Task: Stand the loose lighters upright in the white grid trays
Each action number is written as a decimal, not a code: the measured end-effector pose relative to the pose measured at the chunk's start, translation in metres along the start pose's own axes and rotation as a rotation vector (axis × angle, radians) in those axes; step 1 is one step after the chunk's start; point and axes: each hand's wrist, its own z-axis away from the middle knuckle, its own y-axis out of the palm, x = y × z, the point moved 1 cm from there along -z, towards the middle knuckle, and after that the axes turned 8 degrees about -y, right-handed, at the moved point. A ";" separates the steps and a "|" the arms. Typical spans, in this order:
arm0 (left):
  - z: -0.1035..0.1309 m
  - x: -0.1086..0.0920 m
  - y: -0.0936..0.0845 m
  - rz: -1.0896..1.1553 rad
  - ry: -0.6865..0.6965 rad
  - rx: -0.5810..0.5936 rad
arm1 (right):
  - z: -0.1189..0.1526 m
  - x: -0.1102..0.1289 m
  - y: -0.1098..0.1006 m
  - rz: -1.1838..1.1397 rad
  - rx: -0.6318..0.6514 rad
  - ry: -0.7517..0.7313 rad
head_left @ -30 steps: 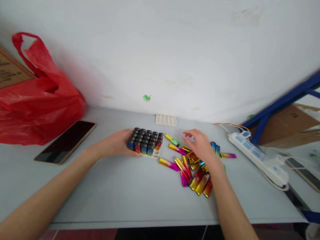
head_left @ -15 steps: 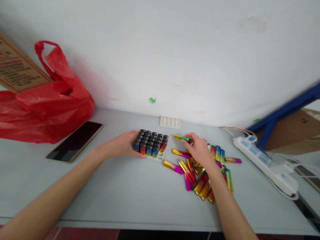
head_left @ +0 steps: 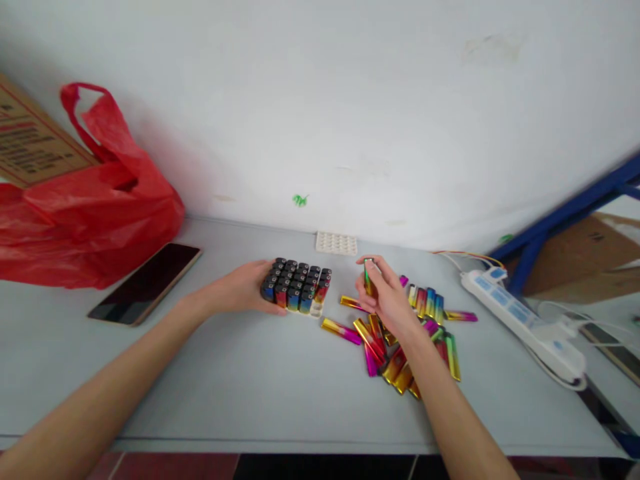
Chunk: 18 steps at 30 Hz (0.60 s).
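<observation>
My left hand [head_left: 250, 287] grips the left side of a white tray [head_left: 316, 311] that holds rows of upright lighters [head_left: 294, 287] with black tops. Two slots show bare at the tray's front right corner. Between its fingers and thumb, my right hand [head_left: 383, 290] holds a green and gold lighter [head_left: 369, 277], turned roughly upright, to the right of the tray. Loose shiny lighters [head_left: 395, 363] in gold, red, purple and blue lie in a pile under and around my right wrist.
A second white slotted tray [head_left: 337, 243] lies against the wall. On the left are a phone [head_left: 145, 283], a red plastic bag [head_left: 100, 220] and a cardboard box [head_left: 37, 137]. To the right, a white power strip [head_left: 523, 327] with cables lies near a blue frame [head_left: 535, 257].
My right hand has turned the green and gold lighter from lying flat to roughly upright. My left hand still holds the filled tray. The whole view has shifted slightly.
</observation>
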 end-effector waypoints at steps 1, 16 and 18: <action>0.000 0.000 0.000 -0.005 0.005 -0.005 | 0.001 0.000 0.002 0.010 0.015 0.016; -0.002 0.000 -0.001 -0.032 -0.041 -0.004 | -0.004 -0.013 0.013 0.261 -0.144 0.106; -0.002 0.000 -0.001 -0.031 -0.051 0.004 | -0.004 -0.012 0.014 0.252 -0.122 0.121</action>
